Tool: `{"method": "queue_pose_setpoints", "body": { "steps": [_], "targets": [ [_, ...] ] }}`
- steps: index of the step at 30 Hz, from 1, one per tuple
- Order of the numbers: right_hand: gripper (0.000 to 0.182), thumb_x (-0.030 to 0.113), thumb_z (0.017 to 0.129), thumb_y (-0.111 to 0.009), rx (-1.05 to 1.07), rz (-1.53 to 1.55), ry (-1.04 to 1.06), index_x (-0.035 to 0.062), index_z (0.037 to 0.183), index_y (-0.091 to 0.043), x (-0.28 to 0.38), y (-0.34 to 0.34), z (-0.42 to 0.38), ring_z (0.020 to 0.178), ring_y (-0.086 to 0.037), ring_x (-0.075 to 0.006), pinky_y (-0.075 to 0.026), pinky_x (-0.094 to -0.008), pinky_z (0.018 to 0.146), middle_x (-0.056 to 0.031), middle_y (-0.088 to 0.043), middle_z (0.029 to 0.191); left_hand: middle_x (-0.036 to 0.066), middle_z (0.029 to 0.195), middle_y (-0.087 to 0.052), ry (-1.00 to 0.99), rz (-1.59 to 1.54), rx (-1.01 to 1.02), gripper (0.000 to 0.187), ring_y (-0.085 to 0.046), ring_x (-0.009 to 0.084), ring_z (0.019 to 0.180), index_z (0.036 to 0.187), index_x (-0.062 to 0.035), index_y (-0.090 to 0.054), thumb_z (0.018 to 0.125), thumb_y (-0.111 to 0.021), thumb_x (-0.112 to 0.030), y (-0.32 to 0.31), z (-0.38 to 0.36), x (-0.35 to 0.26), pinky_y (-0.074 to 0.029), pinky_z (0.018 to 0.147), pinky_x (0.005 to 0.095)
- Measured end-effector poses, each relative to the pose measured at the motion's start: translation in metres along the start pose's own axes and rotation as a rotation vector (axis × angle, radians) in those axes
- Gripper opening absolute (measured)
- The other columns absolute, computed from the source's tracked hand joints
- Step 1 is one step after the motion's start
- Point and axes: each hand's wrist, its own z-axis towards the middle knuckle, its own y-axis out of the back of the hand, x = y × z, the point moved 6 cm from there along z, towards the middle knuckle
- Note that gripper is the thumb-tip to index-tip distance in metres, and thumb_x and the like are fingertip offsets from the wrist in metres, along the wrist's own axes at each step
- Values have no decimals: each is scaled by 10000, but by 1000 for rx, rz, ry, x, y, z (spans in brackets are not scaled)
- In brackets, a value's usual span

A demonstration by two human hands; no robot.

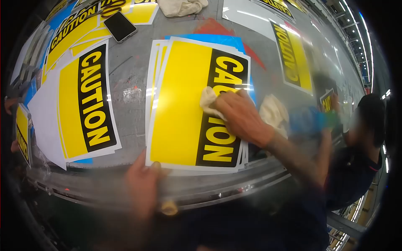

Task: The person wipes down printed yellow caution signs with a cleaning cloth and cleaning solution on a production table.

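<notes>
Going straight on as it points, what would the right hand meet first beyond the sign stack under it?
Probably the phone: past the top CAUTION sign, the right hand's line crosses bare table. The wide-angle view bends lines, so it might reach the signs beside the phone instead.

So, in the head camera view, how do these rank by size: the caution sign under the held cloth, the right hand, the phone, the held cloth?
1. Caution sign
2. Right hand
3. Phone and held cloth: too close to rank; the hand covers part of the cloth.
</notes>
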Motion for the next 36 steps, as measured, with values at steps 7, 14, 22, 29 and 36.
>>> {"method": "queue_pose_setpoints", "body": {
  "steps": [7, 14, 22, 29, 36],
  "targets": [
    [346, 54, 833, -769, 41, -53, -214, 102, 1150, -639, -40, 3, 19, 979, -642, -292, -457, -437, 889, -81, -649, 1005, 188, 1239, -757, -43, 8, -3, 528, -773, 211, 1044, 1528, 101, -505, 1036, -659, -13, 1, 0, 1, -685, 886, 355],
    [243, 119, 904, -670, 41, 117, 268, 98, 1144, -644, 74, -24, 44, 940, -615, -232, -457, -402, 797, -60, -591, 975, 177, 1211, -767, 27, 102, -27, 554, -775, 196, 1012, 1534, 89, -510, 1027, -704, -22, -3, 2, -3, -693, 816, 325],
    [282, 46, 963, -577, -244, 7, 83, 78, 1221, -687, -91, -30, 175, 1108, -670, -363, -495, -512, 983, -161, -714, 1188, 177, 1278, -754, -18, 68, -28, 547, -769, 201, 1049, 1530, 76, -532, 1022, -716, -7, -4, 1, 0, -687, 840, 311],
    [207, 51, 973, -571, -121, 3, 2, 61, 1163, -653, -92, -34, 177, 1087, -674, -356, -503, -514, 970, -171, -704, 1157, 179, 1269, -757, -12, -18, -21, 557, -769, 199, 1048, 1534, 79, -525, 1021, -720, -11, -4, 0, 3, -686, 846, 316],
    [267, 55, 1011, -584, -14, 39, -195, 46, 1265, -665, -104, -25, 202, 1204, -658, -375, -487, -495, 1064, -172, -702, 1311, 192, 1264, -757, -41, 13, -6, 545, -776, 207, 1041, 1530, 94, -518, 1026, -706, 2, -6, 1, 1, -686, 847, 309]
  ]
}}
